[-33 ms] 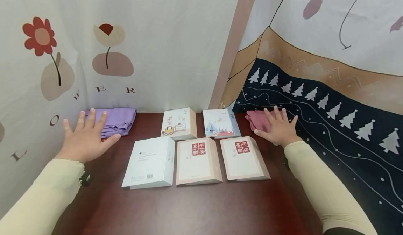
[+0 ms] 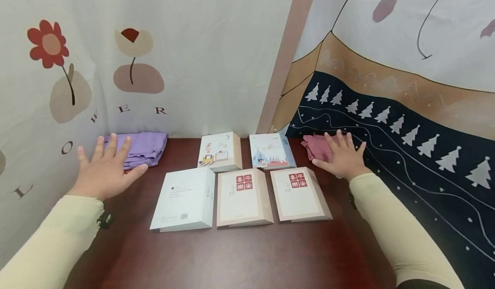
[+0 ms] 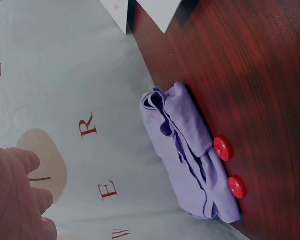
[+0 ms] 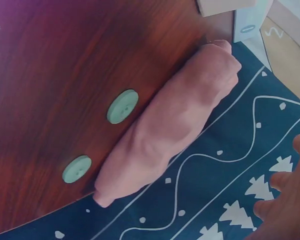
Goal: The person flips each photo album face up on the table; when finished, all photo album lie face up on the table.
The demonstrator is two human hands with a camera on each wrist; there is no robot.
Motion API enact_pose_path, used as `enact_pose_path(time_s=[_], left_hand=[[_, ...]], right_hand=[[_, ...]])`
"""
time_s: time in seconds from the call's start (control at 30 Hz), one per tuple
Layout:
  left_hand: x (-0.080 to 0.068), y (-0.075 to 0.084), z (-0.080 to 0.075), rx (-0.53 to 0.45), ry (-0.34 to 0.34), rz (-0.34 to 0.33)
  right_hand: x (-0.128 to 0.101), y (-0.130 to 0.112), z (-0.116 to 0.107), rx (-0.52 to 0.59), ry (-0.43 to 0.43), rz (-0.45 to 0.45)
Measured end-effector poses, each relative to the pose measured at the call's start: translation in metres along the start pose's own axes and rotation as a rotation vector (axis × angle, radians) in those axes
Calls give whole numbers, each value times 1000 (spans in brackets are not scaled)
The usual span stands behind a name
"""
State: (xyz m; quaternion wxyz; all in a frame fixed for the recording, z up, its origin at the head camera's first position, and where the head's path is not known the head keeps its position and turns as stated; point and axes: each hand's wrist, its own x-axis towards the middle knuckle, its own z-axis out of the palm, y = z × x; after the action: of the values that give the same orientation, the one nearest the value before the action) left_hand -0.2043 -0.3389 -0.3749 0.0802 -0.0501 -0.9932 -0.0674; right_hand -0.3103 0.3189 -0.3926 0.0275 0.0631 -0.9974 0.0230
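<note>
My left hand (image 2: 106, 168) is open with its fingers spread, at the near edge of a folded purple cloth (image 2: 148, 147) at the back left of the table. In the left wrist view the purple cloth (image 3: 190, 155) lies against the wall cloth with two red buttons (image 3: 222, 148) beside it, and the palm is clear of it. My right hand (image 2: 342, 155) is also spread flat, over a folded pink cloth (image 2: 315, 147) at the back right. Two green buttons (image 4: 122, 106) lie next to the pink cloth (image 4: 170, 125). Neither hand holds anything.
Several books lie between the hands on the dark wooden table (image 2: 239, 254): a white one (image 2: 184, 198), two beige ones with red characters (image 2: 241, 196), and two smaller ones behind (image 2: 220, 151). Printed fabric hangs close on the left, back and right.
</note>
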Motion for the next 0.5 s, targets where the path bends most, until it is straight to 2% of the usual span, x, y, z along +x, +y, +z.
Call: enact_pose_path(time_s=[0.3,0.5], left_hand=[[0,-8,2,0,9,-4],[2,-6,8,-39,30,4]], right_hand=[[-1,-3,-2,23,3,-2],[0,-10,-4,95,41,-18]])
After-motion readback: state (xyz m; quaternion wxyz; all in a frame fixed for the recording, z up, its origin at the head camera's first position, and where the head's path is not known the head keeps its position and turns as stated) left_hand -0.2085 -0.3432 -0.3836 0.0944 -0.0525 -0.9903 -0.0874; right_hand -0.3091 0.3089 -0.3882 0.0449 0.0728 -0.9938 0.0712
